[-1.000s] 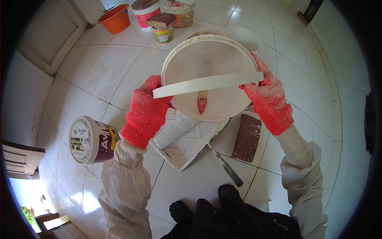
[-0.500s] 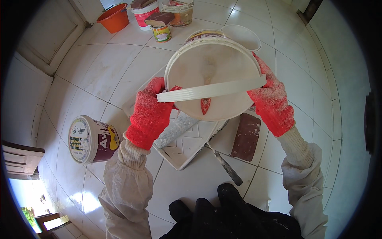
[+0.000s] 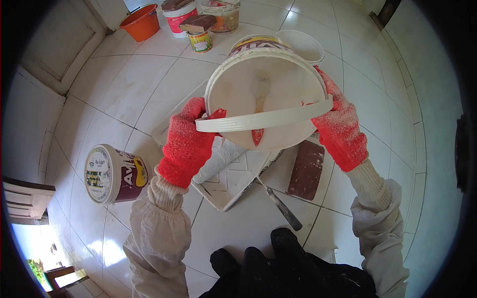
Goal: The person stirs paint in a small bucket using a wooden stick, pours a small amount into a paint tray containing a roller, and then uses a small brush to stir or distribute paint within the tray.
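Observation:
Between both hands, above a paint tray [image 3: 226, 201], a white paint bucket [image 3: 293, 131] with a maroon and yellow label is held, its mouth tilted toward me. Its pale plastic handle [image 3: 266, 120] crosses the opening. A paintbrush [image 3: 258, 134] with a red handle tip lies inside, below the handle. My left hand [image 3: 188, 144], in a red glove, is closed on the bucket's left rim. On the right side, my right hand [image 3: 340, 121], gloved alike, grips the rim. Partly hidden by the bucket, a paint roller [image 3: 218, 161] rests in the tray; its dark grip [image 3: 288, 216] sticks out toward me.
A maroon block [image 3: 306, 171] sits right of the tray. At left lies a labelled paint pail [image 3: 119, 174]. Farther off are an orange basin [image 3: 141, 25], a small can [image 3: 200, 42] topped by another block [image 3: 198, 23], several pails, and a white round container [image 3: 303, 44] behind the bucket.
The bucket has tipped slightly more toward me, showing more of its label at the far side. Both hands keep their hold on the rim.

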{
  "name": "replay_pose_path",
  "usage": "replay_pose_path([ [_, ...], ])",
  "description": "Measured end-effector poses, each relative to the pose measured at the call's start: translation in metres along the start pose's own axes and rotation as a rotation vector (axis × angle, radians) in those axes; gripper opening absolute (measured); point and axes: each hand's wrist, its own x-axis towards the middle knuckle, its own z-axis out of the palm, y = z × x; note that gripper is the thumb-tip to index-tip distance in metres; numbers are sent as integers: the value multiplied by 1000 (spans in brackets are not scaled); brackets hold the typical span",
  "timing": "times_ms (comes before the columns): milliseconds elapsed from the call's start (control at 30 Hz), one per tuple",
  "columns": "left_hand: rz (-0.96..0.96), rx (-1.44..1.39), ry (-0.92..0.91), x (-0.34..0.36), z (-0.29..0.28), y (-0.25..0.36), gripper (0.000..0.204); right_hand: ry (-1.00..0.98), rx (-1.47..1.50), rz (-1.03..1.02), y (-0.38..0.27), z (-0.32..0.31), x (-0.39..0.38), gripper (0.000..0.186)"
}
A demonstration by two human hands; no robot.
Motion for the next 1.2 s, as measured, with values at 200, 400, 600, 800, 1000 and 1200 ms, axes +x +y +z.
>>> replay_pose_path([
  [200,49,76,10,-2,-3,1,18,-1,41,-40,4,-1,-2,55],
  [400,29,91,28,-2,0,4,18,11,13,57,-14,-1,-9,55],
  [600,109,102,60,-4,-1,2,21,-19,136,36,0,0,-6,57],
  [800,124,154,67,-6,-1,5,21,-18,107,16,2,0,-6,57],
  [1000,158,191,62,-4,-1,1,21,5,89,27,9,-1,-4,60],
  [1200,115,134,56,-6,-3,5,22,-3,236,-8,13,0,-3,64],
])
